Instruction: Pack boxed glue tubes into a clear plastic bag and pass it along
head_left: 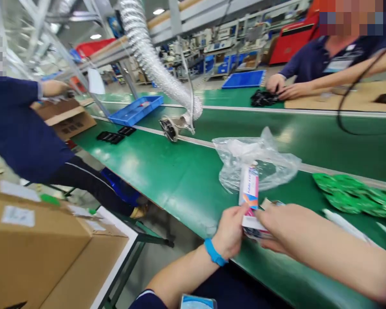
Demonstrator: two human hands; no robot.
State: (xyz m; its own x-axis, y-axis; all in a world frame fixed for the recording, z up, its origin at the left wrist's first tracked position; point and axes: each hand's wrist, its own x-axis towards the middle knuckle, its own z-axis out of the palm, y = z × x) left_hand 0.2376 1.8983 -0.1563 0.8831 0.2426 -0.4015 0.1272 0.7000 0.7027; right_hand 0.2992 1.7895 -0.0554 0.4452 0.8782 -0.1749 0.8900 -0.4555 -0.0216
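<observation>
My left hand [230, 229], with a blue wristband, and my right hand [281, 225] are both closed on a small white, pink and blue carton [250, 193] that stands upright at the near edge of the green belt [167, 171]. The left fingers pinch its lower left side and the right hand wraps its base. Just behind the carton lies a crumpled clear plastic bag [257, 159].
Green printed sheets [350, 195] lie at the right. A silver flexible duct [154, 60] ends over the belt rail. A blue tray [137, 109] and black parts [116, 135] lie farther left. Other people work at left and across the belt. Cardboard boxes [35, 244] stand at lower left.
</observation>
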